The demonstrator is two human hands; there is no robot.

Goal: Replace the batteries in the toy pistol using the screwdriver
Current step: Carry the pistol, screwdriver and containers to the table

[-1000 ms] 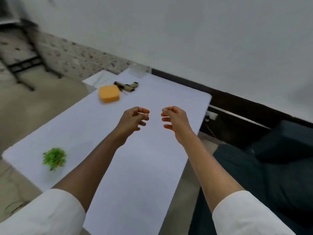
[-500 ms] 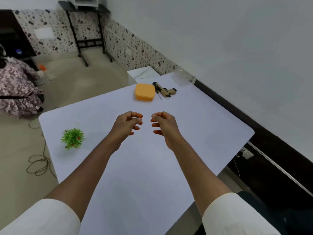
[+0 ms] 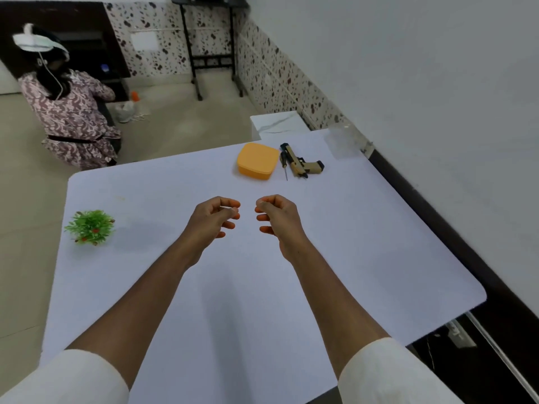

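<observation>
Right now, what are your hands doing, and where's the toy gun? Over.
Left hand and right hand loosely curled, empty, above table. Toy pistol untouched at far edge, screwdriver beside it. Nothing between.

The person is holding both forearms out ahead, bare from the rolled white sleeves (image 3: 73,377) forward, the two arms converging toward the middle of the view. The left hand (image 3: 211,218) and the right hand (image 3: 277,217) are hovering side by side, near each other but apart, backs turned outward. The fingers (image 3: 230,224) of each hand are curling loosely inward, tips facing across the gap, and neither hand is gripping anything. Both wrists are lying roughly in line with the forearms.
</observation>
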